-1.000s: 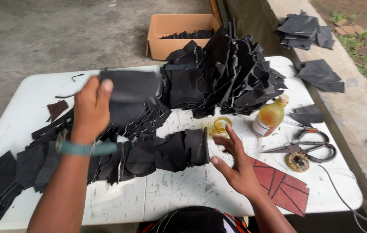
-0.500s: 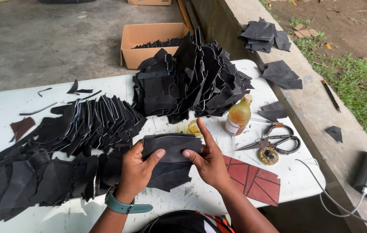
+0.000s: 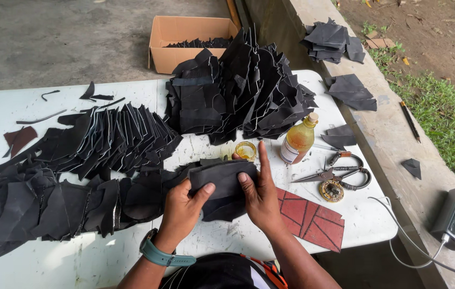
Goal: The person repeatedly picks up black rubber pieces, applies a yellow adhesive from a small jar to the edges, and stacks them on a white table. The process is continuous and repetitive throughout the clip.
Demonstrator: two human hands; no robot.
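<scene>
Step in hand, by the look of it: handling one piece between the laid-out rows and the glue pot.

Near: left hand [image 3: 180, 208] with teal wristband and right hand [image 3: 262, 199] both gripping a black curved leather piece [image 3: 222, 184], held just above the white plastic desk [image 3: 34, 101] at the front edge. Left thumb on top, fingers [image 3: 201, 192] curled under; right thumb on top face, index finger extended toward the pot.

Just beyond: small yellow glue-filled round pot [image 3: 246, 151], near the right index tip, not touching. Amber plastic bottle with cork-coloured cap [image 3: 298, 140] upright beside it. Dark metal scissors [image 3: 340, 174] and a round brass-coloured tin [image 3: 332, 190] to the right; dark red scored leather sheet [image 3: 310, 218] flat by the right wrist.

Left: overlapping rows of black leather pieces [image 3: 77, 171] fanned across the desk.

Far: tall heap of black leather cut-outs [image 3: 238, 91]; open cardboard box [image 3: 184, 37] on the floor behind.

Next move likely calls for a steady two-handed hold, piece kept level and clear of the pot rim.
</scene>
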